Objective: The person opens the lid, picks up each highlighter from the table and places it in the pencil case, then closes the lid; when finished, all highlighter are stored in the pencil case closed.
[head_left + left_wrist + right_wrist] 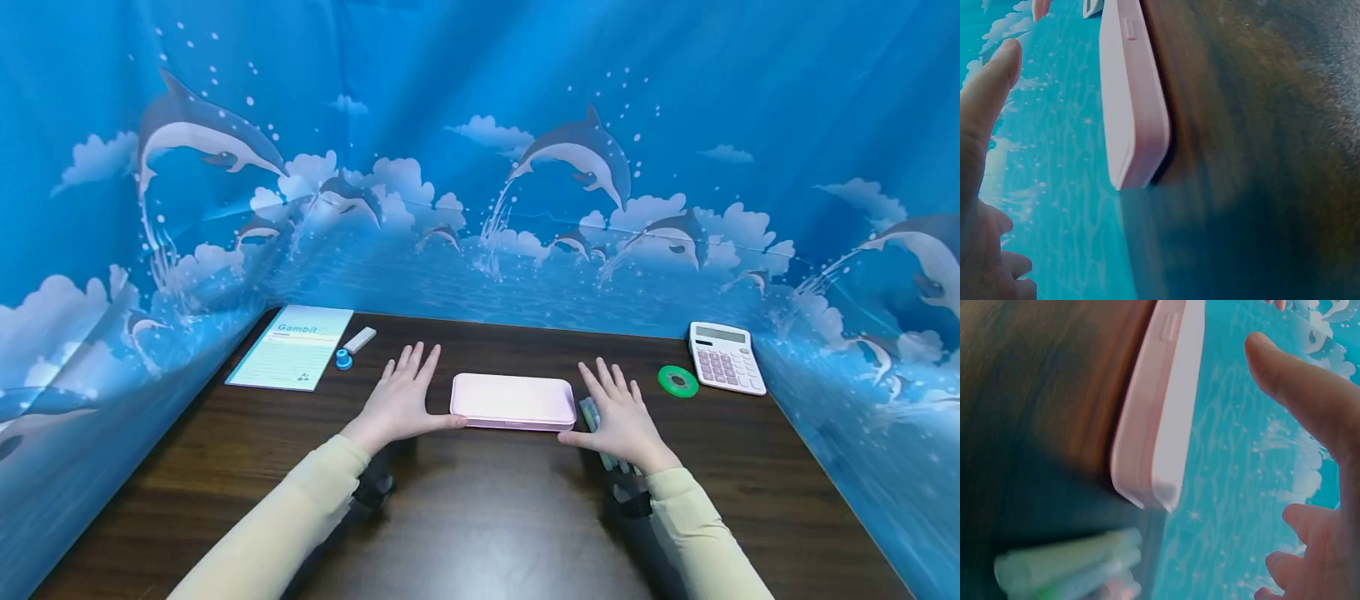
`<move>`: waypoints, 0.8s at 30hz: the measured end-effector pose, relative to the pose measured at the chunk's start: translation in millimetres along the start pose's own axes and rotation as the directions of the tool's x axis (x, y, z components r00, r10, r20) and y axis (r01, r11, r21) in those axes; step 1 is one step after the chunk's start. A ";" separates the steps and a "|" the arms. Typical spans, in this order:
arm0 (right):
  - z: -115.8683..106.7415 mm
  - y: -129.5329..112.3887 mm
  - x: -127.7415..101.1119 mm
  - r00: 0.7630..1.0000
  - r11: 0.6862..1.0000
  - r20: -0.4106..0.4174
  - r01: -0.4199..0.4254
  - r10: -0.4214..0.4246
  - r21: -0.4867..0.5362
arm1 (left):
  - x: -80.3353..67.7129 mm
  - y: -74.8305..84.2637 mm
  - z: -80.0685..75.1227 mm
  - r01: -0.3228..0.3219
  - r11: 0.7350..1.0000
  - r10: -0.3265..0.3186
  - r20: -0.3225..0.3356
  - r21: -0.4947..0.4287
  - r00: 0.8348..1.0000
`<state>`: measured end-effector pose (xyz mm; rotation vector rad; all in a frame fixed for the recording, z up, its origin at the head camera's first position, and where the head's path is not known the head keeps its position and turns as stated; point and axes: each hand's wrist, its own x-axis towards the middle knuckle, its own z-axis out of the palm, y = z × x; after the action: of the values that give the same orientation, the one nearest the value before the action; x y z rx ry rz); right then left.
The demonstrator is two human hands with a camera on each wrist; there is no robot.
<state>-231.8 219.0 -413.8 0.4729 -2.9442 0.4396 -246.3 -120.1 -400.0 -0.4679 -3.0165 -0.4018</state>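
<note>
Case [512, 401] lay crosswise between both hands, long axis left-right. Left hand [400, 402] and right hand [618, 414] rested flat, fingers spread, equally near.

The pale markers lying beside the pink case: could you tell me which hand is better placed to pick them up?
Probably the right hand. It lies flat over the markers, just right of the pink case. The left hand rests on the case's far side, so it would have to cross over the case.
</note>
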 end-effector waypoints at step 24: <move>52.4 -28.9 44.9 0.982 0.970 0.099 0.141 -0.163 0.199 | 40.5 -7.0 50.2 -0.017 0.981 0.053 0.185 -0.192 0.981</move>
<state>-268.9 164.0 -448.4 0.7661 -2.9582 0.7018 -288.1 -101.6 -446.0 -0.6036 -3.1605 -0.6849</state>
